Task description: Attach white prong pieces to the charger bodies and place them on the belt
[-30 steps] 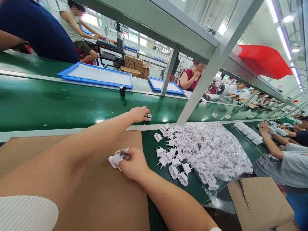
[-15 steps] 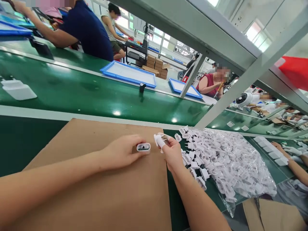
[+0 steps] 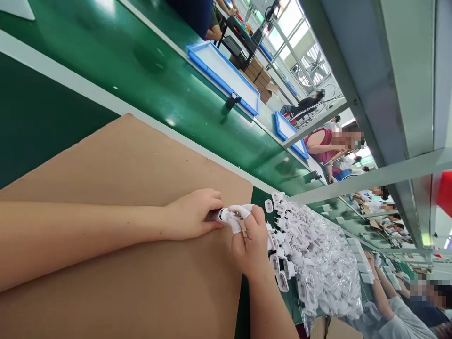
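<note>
My left hand (image 3: 190, 214) is closed round a small white charger housing (image 3: 220, 215), its open end turned to the right. My right hand (image 3: 251, 240), with white covers on the thumb and fingertips, pinches a white plug cap against that end. The fingers hide most of the cap, so I cannot tell how far the two parts are joined. Both hands are above a brown cardboard sheet (image 3: 151, 278). Just right of my right hand lies a heap of loose white plug parts (image 3: 280, 254), spilling from a clear plastic bag (image 3: 332, 268).
A green conveyor belt (image 3: 141, 80) runs beyond the cardboard, with blue-rimmed trays (image 3: 226, 77) along its far side. A grey metal frame post (image 3: 353, 183) slants across the right. Co-workers sit beyond the belt, and another person's arm (image 3: 381, 287) reaches in at right.
My right hand has brought the plug cap leftward to the housing in my left hand, and the two parts now meet. The whole view has tilted clockwise.
</note>
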Demonstrator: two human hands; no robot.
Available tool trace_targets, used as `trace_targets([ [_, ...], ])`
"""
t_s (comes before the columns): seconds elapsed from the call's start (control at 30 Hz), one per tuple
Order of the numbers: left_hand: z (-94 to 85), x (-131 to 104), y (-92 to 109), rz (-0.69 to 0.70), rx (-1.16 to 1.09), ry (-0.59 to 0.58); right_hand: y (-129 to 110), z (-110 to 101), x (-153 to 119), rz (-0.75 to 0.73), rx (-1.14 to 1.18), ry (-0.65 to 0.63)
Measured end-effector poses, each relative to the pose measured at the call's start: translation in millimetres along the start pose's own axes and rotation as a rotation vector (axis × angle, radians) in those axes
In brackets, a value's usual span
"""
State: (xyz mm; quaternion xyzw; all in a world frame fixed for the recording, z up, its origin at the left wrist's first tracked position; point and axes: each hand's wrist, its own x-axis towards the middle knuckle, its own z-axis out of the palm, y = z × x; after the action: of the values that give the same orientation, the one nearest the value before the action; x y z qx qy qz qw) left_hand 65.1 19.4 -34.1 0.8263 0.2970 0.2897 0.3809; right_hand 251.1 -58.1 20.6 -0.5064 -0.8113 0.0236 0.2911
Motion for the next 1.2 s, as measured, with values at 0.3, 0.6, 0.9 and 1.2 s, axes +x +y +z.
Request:
trace_targets([
  [0.3,0.5,-0.8,1.4,0.03,0.009,0.035,-3.6,0.3,8.4,0.012,-0.099,-0.066],
  [0.6,-2.4,-1.0,6.8,-0.026,-0.014,0.006,2.8,-5.3,20.9,0.063,-0.016,-0.151],
  [0.9,1.3,-0.2,11.1,-0.024,0.018,0.054,4.1,0.7,20.0,0.117,-0.048,-0.097],
  [1.2,-11.8,0.8,16.9,-0.173,-0.248,-0.002,9.0,21.4,-5.6,0.359,0.413,0.183],
])
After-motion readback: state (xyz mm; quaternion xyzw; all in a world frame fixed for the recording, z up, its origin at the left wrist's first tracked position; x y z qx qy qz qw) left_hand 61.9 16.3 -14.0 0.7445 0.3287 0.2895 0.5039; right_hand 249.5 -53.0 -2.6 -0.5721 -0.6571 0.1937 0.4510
